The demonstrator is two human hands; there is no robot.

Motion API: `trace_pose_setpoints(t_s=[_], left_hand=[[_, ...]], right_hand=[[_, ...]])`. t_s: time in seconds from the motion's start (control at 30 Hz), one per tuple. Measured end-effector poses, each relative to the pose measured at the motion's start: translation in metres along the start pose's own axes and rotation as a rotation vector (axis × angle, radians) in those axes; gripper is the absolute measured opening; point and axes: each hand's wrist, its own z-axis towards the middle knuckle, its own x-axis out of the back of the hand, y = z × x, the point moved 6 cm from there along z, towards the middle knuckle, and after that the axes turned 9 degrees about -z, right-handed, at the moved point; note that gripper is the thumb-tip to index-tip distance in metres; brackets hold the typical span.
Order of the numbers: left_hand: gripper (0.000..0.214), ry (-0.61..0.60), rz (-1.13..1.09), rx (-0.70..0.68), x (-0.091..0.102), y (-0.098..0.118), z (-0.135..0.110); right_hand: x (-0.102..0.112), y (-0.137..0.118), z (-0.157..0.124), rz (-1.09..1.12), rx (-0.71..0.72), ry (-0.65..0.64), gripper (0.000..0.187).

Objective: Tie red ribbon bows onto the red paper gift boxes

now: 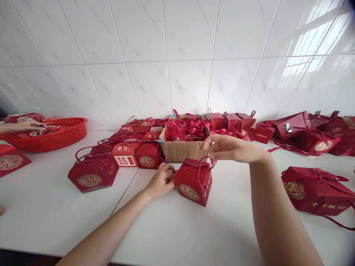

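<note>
A small red gift box [190, 180] with a gold round emblem stands upright on the white table. A twisted red cord [199, 173] hangs down its front side. My right hand [229, 148] is above the box's right side, thumb and fingers pinched on the cord. At the box's left side, my left hand [161, 180] has its fingers curled together on a short piece of cord at the edge. Its fingertips are partly hidden. Just behind the box is an open cardboard carton [180, 151] full of red ribbons [185, 129].
Finished-looking red boxes [93, 173] with cord handles are grouped at the left. More dark red boxes [240, 123] line the wall, and a ribboned box [318, 190] lies at right. Another person's hand [24, 125] reaches into a red basin [55, 138] at far left.
</note>
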Motion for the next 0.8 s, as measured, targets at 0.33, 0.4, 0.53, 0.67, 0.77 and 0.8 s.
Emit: trace_pose_setpoints(t_s=[0.33, 0.4, 0.53, 0.67, 0.77, 0.8], left_hand=[[0.021, 0.284, -0.729, 0.167, 0.041, -0.01, 0.001], [0.021, 0.313, -0.881, 0.187, 0.049, -0.011, 0.001], [0.023, 0.349, -1.038, 0.186, 0.059, -0.008, 0.0], [0.025, 0.274, -1.213, 0.207, 0.052, -0.006, 0.0], [0.022, 0.233, -1.236, 0.22, 0.042, -0.006, -0.001], [0.022, 0.217, -1.244, 0.231, 0.037, -0.006, -0.001]], right_hand=[[0.037, 0.016, -0.022, 0.031, -0.043, 0.434, 0.037], [0.041, 0.019, -0.022, -0.01, -0.08, 0.514, 0.039], [0.04, 0.023, -0.014, -0.086, -0.123, 0.56, 0.032], [0.036, 0.036, 0.001, -0.314, -0.236, 0.557, 0.015], [0.037, 0.044, 0.012, -0.541, -0.255, 0.688, 0.01], [0.037, 0.045, 0.016, -0.601, -0.248, 0.741, 0.012]])
